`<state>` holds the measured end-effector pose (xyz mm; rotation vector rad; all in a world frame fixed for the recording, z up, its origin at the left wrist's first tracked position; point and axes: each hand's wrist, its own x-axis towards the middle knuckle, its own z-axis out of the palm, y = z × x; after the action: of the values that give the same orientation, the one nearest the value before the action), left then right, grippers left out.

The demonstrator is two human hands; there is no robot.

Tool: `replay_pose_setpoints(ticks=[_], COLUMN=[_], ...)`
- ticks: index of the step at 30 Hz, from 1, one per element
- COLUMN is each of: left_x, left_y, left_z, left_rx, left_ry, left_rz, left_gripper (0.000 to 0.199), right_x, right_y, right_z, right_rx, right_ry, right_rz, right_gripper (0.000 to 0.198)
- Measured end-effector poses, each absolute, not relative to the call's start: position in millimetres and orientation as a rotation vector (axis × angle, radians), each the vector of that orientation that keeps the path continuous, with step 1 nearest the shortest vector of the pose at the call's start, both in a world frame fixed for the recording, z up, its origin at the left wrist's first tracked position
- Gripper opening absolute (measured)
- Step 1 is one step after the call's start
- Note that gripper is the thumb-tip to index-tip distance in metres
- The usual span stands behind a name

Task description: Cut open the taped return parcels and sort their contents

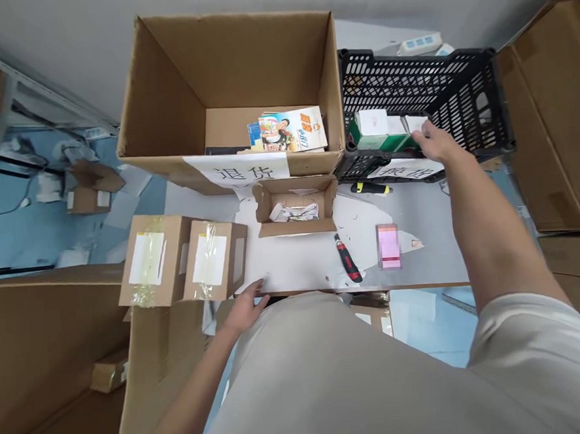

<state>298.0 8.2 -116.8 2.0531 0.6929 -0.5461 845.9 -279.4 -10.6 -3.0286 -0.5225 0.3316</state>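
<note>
On a clock laid over the view, the left hand (249, 309) is nearest, at 7 o'clock, by the edge of the smooth pale table (443, 260); its fingers are loosely spread. At 8 o'clock from the middle stand two closed cardboard boxes, a left box (148, 262) and a right box (214, 261), each with a white label under shiny, wrinkled tape. A red-and-black knife (347, 259) lies slantwise between 4 and 5 o'clock, and beside it, at 4, a flat pink rectangle (389, 246), blurred into squares.

Around the middle sits a small open box (295, 227) of brown card, crumpled paper (294, 213) inside. Farther, between 2 and 3 o'clock, a yellow-and-black knife (371, 188) lies before a black crate (472, 137) of rigid plastic mesh.

At 2 o'clock the right hand (433, 141) reaches over the crate's front wall, thumb and fingers bent close together at the end of a green-and-white carton (373, 123); whether they pinch it I cannot tell. The carton is straight-edged with a white top, inside the crate, at 9 o'clock from that hand.

At 11 stands a large cardboard box (245, 59), glossy booklets (292, 130) stacked within. A white power strip (420, 44) lies behind the crate.
</note>
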Motion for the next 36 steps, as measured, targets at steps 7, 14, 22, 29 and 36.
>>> replay_pose_setpoints(ticks=[7,14,22,29,36], left_x=[274,280,431,414,338], left_y=[19,38,62,58,41], left_z=[-112,-81,-142,-149,-146], left_rx=[1.962,1.369,1.564,1.749,1.867], left_ry=[0.726,0.819,0.781,0.629,0.589], left_rz=[-0.502,-0.373,-0.07,0.143,-0.037], left_gripper=[0.058,0.066,0.087,0.067,0.113], right_x=[831,701,573,514,420], right_y=[-285,-274,-187,-188,-221], right_z=[3,9,-114,-146,-161], right_rx=[-3.042,-2.238,-2.05,-1.898,-1.786], right_ry=[-0.429,-0.547,-0.235,-0.189,-0.039], right_rz=[0.11,-0.742,0.256,0.302,0.634], right_gripper=[0.066,0.029,0.04,0.058,0.104])
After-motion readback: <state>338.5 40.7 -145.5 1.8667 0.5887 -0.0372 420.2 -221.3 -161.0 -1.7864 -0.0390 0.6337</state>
